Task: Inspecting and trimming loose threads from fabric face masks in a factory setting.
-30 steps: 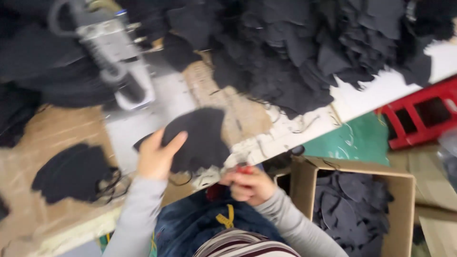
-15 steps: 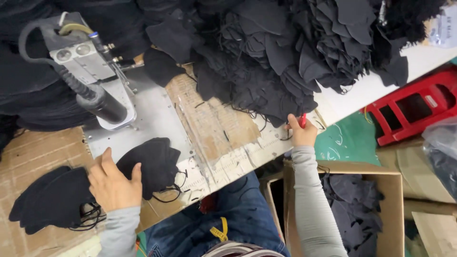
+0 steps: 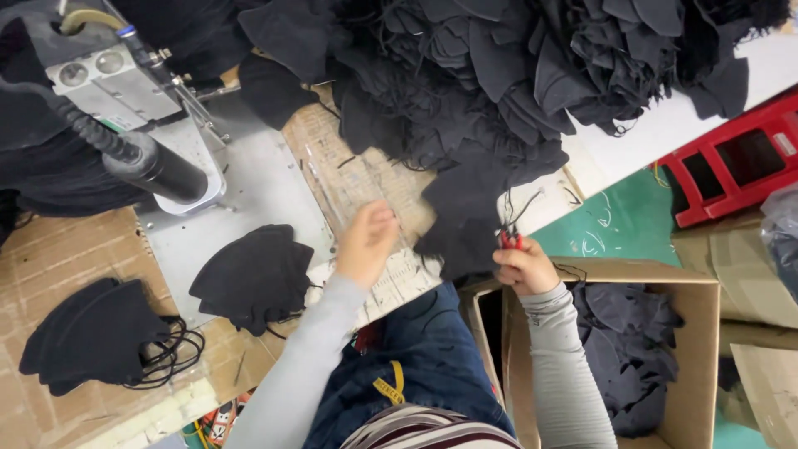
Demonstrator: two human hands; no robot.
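Black fabric piece (image 3: 465, 218) pulled off the pile, red-handled snips (image 3: 509, 240) at its lower edge.

The piece is dark, soft and limp, mask-shaped, hanging over the front edge of the bench below the big heap of like pieces. Thin black threads trail from its right side. Right hand (image 3: 525, 266) is closed round the snips, touching the piece's lower right. Left hand (image 3: 366, 243) hovers blurred just to its left, over the bench's front edge, fingers loosely curled.

matt black cloth masks (image 3: 253, 278)
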